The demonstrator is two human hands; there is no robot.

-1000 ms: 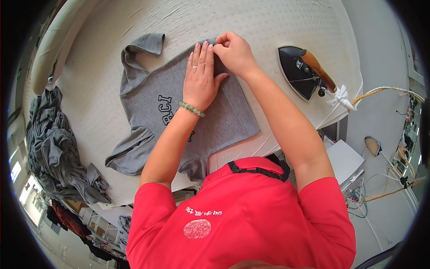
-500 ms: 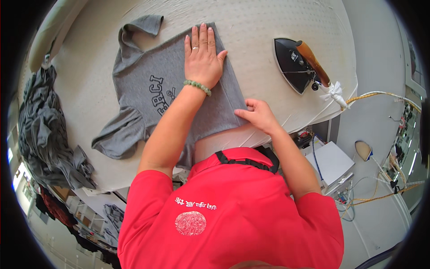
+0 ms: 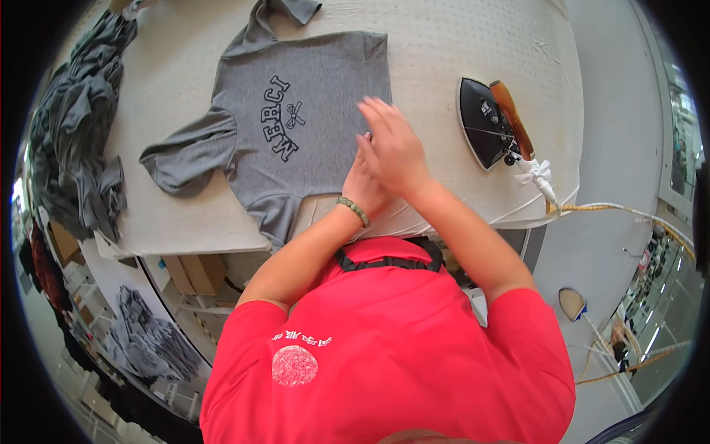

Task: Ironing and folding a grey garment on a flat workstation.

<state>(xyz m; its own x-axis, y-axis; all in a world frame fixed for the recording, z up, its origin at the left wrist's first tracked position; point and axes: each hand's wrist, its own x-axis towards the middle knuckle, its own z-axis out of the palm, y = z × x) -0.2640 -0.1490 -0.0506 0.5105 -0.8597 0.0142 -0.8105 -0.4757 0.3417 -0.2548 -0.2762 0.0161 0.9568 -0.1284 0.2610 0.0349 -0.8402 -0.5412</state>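
Observation:
A grey hooded sweatshirt with dark lettering and a bow motif lies spread flat on the padded table, its hood toward the far left. Near its hem edge my two hands cross. My right hand is on top, fingers stretched out and slightly blurred, holding nothing. Beneath it is my left hand, wearing a green bead bracelet; its fingers are mostly covered by the right hand. Whether either hand touches the cloth I cannot tell. To the right, a black iron with a wooden handle rests on the table.
The pale table cover stretches beyond the garment. Heaped grey garments hang over the table's left side, with another grey pile lower down. A white-wrapped cord runs off right from the iron.
My left hand has come off the sweatshirt's far hem corner toward me, and my right hand has moved left over it. The view has shifted; the sweatshirt lies at a different angle.

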